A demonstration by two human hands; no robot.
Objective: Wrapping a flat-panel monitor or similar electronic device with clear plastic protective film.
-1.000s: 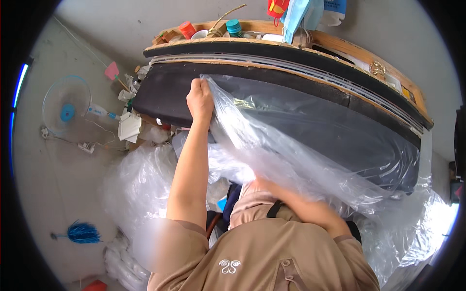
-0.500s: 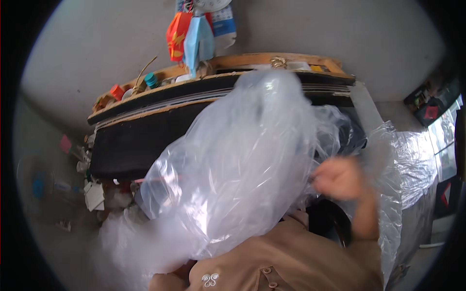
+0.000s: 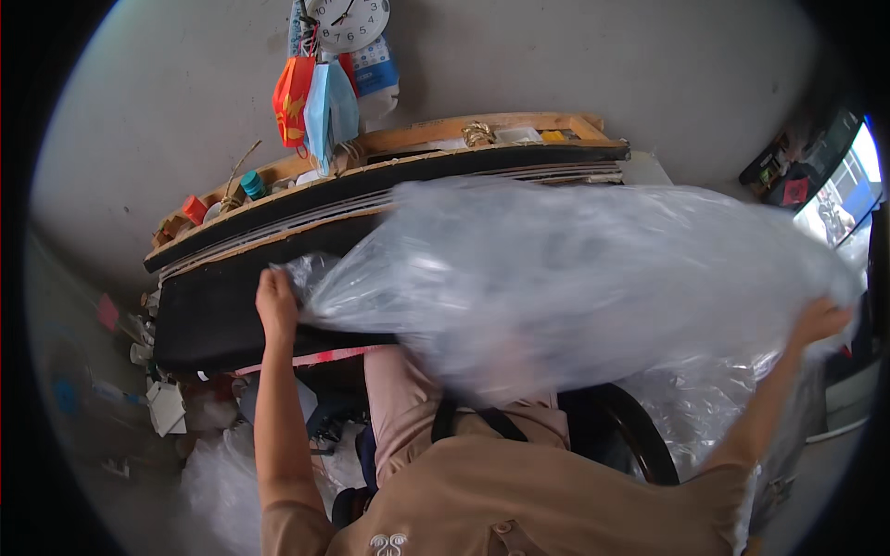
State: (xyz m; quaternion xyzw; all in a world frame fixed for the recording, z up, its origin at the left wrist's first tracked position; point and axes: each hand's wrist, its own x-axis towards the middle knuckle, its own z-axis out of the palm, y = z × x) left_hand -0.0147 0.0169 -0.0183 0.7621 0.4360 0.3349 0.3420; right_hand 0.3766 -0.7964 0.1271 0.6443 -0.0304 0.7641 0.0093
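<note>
A large clear plastic bag (image 3: 575, 269) is stretched wide in the air between my hands, above my lap and the black work surface (image 3: 222, 310). On the left, a gathered end of the film is gripped in my closed left hand (image 3: 275, 301). My right hand (image 3: 820, 322) is closed on the bag's far right end, its arm reaching out to the side. The middle of the bag is puffed out and blurred by motion. Part of the work surface is hidden behind it.
A wooden-edged shelf (image 3: 399, 139) along the wall holds a red cap (image 3: 195, 209), a teal cap (image 3: 252, 185) and rope (image 3: 478, 134). Masks (image 3: 331, 107) and a round clock (image 3: 350, 20) hang above. Crumpled clear plastic (image 3: 218, 491) lies at the lower left. A black chair arm (image 3: 640, 431) is beside me.
The bag has gone from upright and bunched before me to spread sideways. My right hand has moved outward to the right; my left, hidden or blurred before, now shows.
</note>
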